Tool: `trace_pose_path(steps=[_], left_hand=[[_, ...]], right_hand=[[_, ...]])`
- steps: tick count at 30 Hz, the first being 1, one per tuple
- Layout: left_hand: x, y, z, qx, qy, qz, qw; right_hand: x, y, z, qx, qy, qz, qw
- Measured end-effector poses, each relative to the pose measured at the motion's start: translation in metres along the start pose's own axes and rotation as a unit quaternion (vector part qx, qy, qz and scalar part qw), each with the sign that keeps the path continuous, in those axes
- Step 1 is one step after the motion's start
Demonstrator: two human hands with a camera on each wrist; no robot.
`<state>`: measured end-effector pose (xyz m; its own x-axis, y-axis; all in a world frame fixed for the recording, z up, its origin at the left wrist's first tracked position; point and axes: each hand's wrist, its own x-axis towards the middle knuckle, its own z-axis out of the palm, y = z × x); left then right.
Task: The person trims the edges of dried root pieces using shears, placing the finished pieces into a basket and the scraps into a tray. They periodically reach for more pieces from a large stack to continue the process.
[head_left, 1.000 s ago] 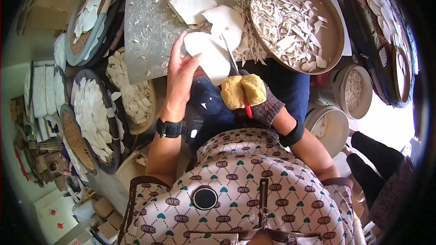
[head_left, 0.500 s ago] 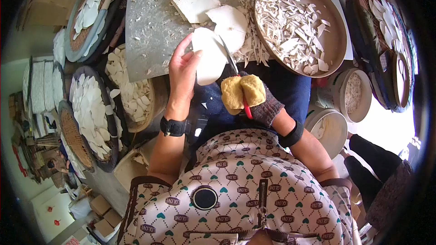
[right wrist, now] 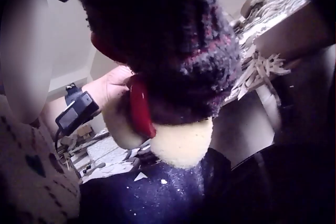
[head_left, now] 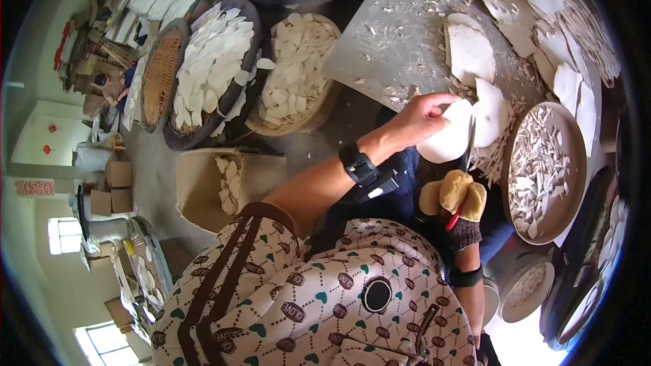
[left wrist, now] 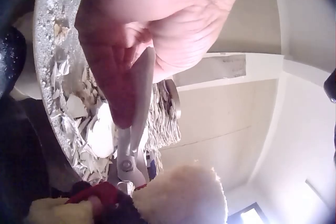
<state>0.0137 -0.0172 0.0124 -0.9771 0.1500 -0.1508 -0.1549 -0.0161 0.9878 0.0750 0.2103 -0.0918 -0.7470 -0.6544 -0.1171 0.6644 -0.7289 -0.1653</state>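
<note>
A thin white rounded slice (head_left: pixel 445 137) is pinched between thumb and fingers of the left hand (head_left: pixel 419 119); the left wrist view shows the slice (left wrist: pixel 142 95) edge-on below the left hand (left wrist: pixel 152 29). The right hand (head_left: pixel 462 220), in a dark knitted glove with yellow foam padding (head_left: pixel 462 193), grips red-handled scissors (head_left: pixel 454 219). The scissor blades (head_left: pixel 470 142) lie along the slice's right edge, and their pivot (left wrist: pixel 126 165) shows below the slice. In the right wrist view the gloved hand (right wrist: pixel 163 50) is curled round the red handle (right wrist: pixel 140 108).
A round tray (head_left: pixel 584 163) of white scraps stands right of the hands on the grey table (head_left: pixel 400 27). Larger pieces (head_left: pixel 470 54) lie beyond. At left are a basket (head_left: pixel 298 71) of slices, a cardboard box (head_left: pixel 196 193) and a round tray (head_left: pixel 214 71) heaped with slices.
The head view has swung to the left, so hands and table appear farther right. The slice is still held, turned somewhat, with the scissors still at its right side.
</note>
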Motion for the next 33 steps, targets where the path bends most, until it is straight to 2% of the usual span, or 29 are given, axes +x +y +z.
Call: trace_pose_path(steps=[2,3,5,6,7,8,9,10,12,13,16,17,18,20,21,22,23,24,25,26,27,28,29,30,31,32,33], left_hand=[[0.001,-0.004,-0.002,-0.038,-0.017,0.006,0.999],[-0.001,0.000,-0.005,-0.016,-0.056,-0.012,0.998],[-0.008,0.007,0.000,-0.046,-0.057,-0.040,0.997],[-0.011,0.012,0.000,-0.047,-0.042,-0.070,0.996],[-0.009,0.009,-0.003,-0.021,-0.043,-0.065,0.997],[-0.007,0.006,-0.007,-0.018,-0.050,-0.073,0.996],[-0.004,0.002,-0.011,-0.026,-0.075,-0.092,0.993],[-0.004,0.003,-0.013,-0.026,-0.088,-0.090,0.992],[-0.003,0.011,-0.009,-0.046,-0.093,-0.102,0.989],[-0.004,0.012,-0.009,-0.041,-0.095,-0.107,0.989],[-0.005,0.014,-0.014,-0.017,-0.110,-0.109,0.988],[-0.005,0.014,-0.017,-0.005,-0.123,-0.104,0.987],[-0.007,0.014,-0.021,0.007,-0.133,-0.099,0.986],[-0.006,0.015,-0.022,-0.006,-0.160,-0.095,0.982],[-0.004,0.017,-0.025,-0.010,-0.163,-0.090,0.983],[0.001,0.019,-0.033,0.018,-0.179,-0.050,0.982],[0.001,0.020,-0.043,0.052,-0.180,-0.030,0.982],[0.000,0.024,-0.048,0.053,-0.177,-0.045,0.982],[-0.001,0.024,-0.053,0.084,-0.188,-0.025,0.978],[0.000,0.015,-0.059,0.081,-0.198,-0.022,0.977],[-0.007,0.021,-0.061,0.082,-0.182,-0.040,0.979],[-0.015,0.026,-0.059,0.080,-0.172,-0.057,0.980],[-0.022,0.021,-0.060,0.056,-0.164,-0.058,0.983],[-0.029,0.014,-0.062,0.032,-0.158,-0.057,0.985],[-0.040,0.015,-0.065,0.000,-0.158,-0.059,0.986],[-0.051,0.021,-0.069,0.019,-0.131,-0.062,0.989],[-0.060,0.015,-0.084,0.041,-0.099,-0.050,0.993]], right_hand=[[0.002,0.003,0.032,-0.042,0.000,0.005,0.999],[0.002,0.004,0.022,-0.111,0.021,-0.008,0.994],[0.010,0.006,0.039,0.094,-0.040,0.031,0.994],[0.012,0.006,0.044,0.021,-0.043,0.014,0.999],[0.012,0.005,0.049,-0.094,-0.039,-0.008,0.995],[0.008,0.003,0.057,-0.344,-0.014,-0.052,0.937],[0.005,0.002,0.064,-0.471,0.007,-0.073,0.879],[0.003,-0.001,0.067,-0.514,0.008,-0.053,0.856],[0.000,0.004,0.070,-0.602,0.046,-0.083,0.793],[0.000,0.004,0.065,-0.625,0.051,-0.062,0.777],[-0.001,0.004,0.074,-0.657,0.042,-0.109,0.745],[0.002,0.008,0.069,-0.586,0.038,-0.131,0.798],[0.004,0.007,0.068,-0.682,0.001,-0.165,0.712],[0.009,-0.003,0.064,-0.830,-0.087,-0.224,0.503],[0.005,-0.006,0.063,-0.764,-0.057,-0.176,0.619],[0.003,-0.005,0.065,-0.591,-0.050,-0.084,0.801],[0.000,-0.003,0.068,-0.372,-0.004,-0.011,0.928],[0.004,-0.001,0.067,-0.042,-0.052,0.059,0.996],[0.002,-0.004,0.048,-0.021,-0.021,0.077,0.997],[-0.001,-0.007,0.055,-0.096,0.017,0.100,0.990],[-0.004,-0.014,0.049,-0.439,-0.002,0.078,0.895],[-0.008,-0.014,0.048,-0.584,-0.007,0.054,0.810],[-0.012,-0.013,0.046,-0.714,-0.005,0.031,0.699],[-0.009,-0.008,0.062,-0.561,0.021,0.080,0.823],[-0.005,-0.002,0.078,-0.388,0.065,0.117,0.912],[-0.003,0.001,0.071,-0.290,0.057,0.146,0.944],[-0.006,0.002,0.066,-0.483,0.011,0.109,0.869]])
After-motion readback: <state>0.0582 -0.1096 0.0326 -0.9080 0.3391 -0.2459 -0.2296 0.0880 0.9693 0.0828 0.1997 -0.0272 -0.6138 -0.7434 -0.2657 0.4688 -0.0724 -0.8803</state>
